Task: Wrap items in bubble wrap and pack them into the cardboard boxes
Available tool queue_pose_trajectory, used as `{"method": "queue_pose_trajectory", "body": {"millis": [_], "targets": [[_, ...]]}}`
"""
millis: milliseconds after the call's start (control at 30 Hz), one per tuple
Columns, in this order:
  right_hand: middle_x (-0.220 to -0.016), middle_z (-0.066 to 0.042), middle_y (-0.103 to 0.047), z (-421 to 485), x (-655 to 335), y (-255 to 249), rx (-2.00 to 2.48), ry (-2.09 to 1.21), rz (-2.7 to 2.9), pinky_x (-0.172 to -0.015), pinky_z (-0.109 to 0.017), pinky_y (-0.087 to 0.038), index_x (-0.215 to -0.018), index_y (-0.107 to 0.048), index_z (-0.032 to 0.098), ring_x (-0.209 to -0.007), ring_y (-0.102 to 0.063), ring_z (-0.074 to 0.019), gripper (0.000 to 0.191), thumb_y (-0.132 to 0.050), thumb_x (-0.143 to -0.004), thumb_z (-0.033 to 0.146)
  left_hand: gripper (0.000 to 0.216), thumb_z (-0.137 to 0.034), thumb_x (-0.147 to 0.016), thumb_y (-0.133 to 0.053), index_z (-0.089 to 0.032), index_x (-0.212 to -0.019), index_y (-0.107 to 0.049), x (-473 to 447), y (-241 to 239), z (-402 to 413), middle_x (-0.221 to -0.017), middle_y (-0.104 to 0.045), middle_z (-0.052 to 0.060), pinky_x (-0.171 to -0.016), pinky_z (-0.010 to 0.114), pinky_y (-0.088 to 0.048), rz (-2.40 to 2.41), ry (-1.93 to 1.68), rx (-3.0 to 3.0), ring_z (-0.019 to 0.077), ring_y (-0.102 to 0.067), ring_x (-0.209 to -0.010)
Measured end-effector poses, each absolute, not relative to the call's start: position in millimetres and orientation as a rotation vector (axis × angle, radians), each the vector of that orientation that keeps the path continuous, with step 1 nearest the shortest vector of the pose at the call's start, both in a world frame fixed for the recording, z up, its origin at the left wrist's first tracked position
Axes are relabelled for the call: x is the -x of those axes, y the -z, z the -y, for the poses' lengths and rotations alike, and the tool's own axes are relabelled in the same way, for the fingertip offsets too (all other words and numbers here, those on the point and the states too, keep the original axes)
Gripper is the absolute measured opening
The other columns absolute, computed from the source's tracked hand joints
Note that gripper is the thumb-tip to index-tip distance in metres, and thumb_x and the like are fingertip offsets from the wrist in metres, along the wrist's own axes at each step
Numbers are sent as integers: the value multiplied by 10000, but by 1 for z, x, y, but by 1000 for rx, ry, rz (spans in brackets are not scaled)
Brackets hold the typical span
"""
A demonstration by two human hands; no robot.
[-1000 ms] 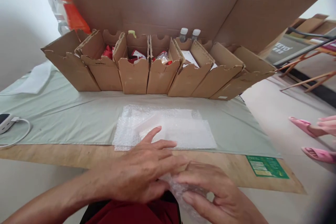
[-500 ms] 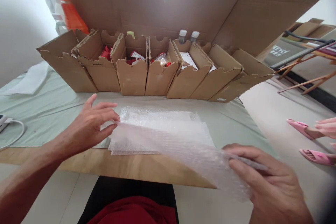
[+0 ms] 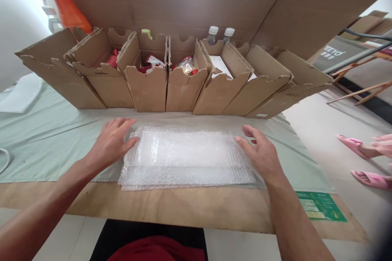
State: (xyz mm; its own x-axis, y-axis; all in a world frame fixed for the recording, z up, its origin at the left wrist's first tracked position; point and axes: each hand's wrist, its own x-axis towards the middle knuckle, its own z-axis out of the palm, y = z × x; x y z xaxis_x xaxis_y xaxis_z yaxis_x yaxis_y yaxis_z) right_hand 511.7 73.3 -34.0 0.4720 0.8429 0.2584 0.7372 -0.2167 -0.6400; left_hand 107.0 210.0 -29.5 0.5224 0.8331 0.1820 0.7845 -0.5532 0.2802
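Left grip [image 3: 112, 140] by bubble wrap [image 3: 186, 157] on green cloth [image 3: 295, 151] (tiled floor [image 3: 58, 239] below)

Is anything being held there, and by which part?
Nothing looks held: the left hand and right hand are open at opposite ends of the bubble wrap.

You have two hands [image 3: 114, 140] [image 3: 260, 151], one bubble-wrap stack [image 3: 186, 151], seven far cardboard bins [image 3: 183, 91], two white-capped bottles [image 3: 213, 32], two pink slippers [image 3: 353, 146] at right.
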Motion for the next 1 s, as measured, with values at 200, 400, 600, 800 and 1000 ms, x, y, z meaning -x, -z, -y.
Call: {"method": "queue_pose_trajectory", "body": {"millis": [200,400,600,800,1000], "targets": [[-1598,-173,-441,-59,-446,47,1843,248,2003,-1103,-575,-410,-1494,-525,218,-1448,-441,-378,565,-470,-1040,551,528,-402,-1021,-536,-204,-1507,-471,-137,40,-158,-1676,-296,207,-1230,658,-195,-954,-612,-2989,418,-215,-1572],[-1604,-163,-442,-63,-420,72,1990,156,2240,-1151,-617,-357,-1522,-517,211,-1480,-388,-396,559,-530,-1028,472,642,-522,-996,-563,-263,-1567,-424,-151,68,-153,-1673,-348,161,-1182,762,-157,-941,-153,-2890,455,-275,-1542],[-1550,-146,-519,-66,-433,82,1835,317,2221,-1095,-608,-420,-1482,-555,230,-1422,-478,-379,528,-421,-1053,506,706,-591,-986,-552,-264,-1589,-387,-154,51,-156,-1694,-292,170,-1181,787,-148,-963,-40,-2732,455,-209,-1567],[-1478,-128,-597,-80,-457,81,1765,215,2202,-979,-616,-527,-1420,-602,259,-1313,-599,-373,546,-367,-1047,582,715,-636,-1010,-461,-192,-1568,-412,-124,35,-159,-1645,-358,236,-1209,756,-148,-998,-200,-2679,454,-230,-1561],[-1360,-83,-681,-154,-414,-24,1589,160,2134,-978,-608,-531,-1205,-710,316,-1237,-648,-362,422,-493,-986,603,699,-570,-964,-600,-199,-1536,-447,-95,48,-154,-1633,-382,235,-1214,741,-215,-1036,-454,-2565,439,-245,-1561]]}}
